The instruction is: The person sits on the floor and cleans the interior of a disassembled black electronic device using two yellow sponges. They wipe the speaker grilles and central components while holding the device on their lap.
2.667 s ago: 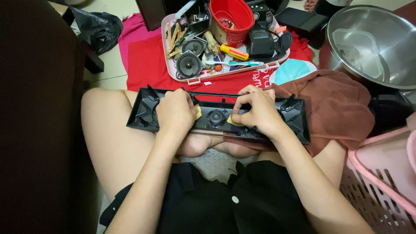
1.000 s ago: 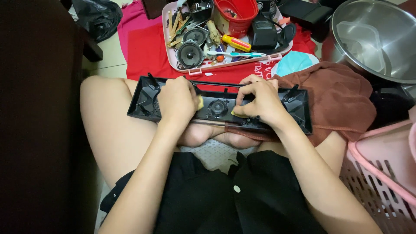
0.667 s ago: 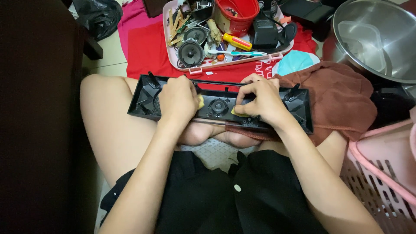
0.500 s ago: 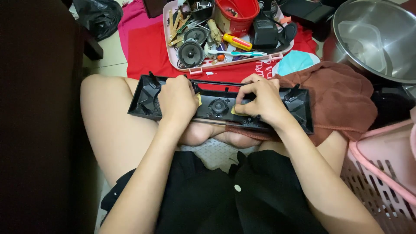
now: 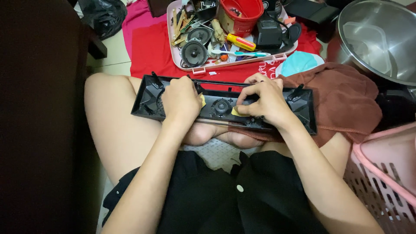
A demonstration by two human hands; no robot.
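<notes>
A long black plastic speaker housing (image 5: 303,104) lies across my crossed legs, open side up. My left hand (image 5: 181,100) grips its left part, fingers curled over the inside, with a bit of yellow showing at the thumb side. My right hand (image 5: 264,100) rests on the housing right of centre and pinches a small yellow piece (image 5: 237,112) against it. A small round speaker mount (image 5: 221,105) sits between the two hands.
A pink tray (image 5: 229,63) of loose speakers, a yellow screwdriver, a toothbrush and a red tub sits ahead on a red cloth. A steel bowl (image 5: 381,39) stands at the right, a brown cloth (image 5: 342,95) over my right knee, and a pink basket (image 5: 385,173) at the lower right.
Both hands stay on the housing in nearly the same places. The view has shifted slightly; the fingers of my right hand move a little on the yellow piece.
</notes>
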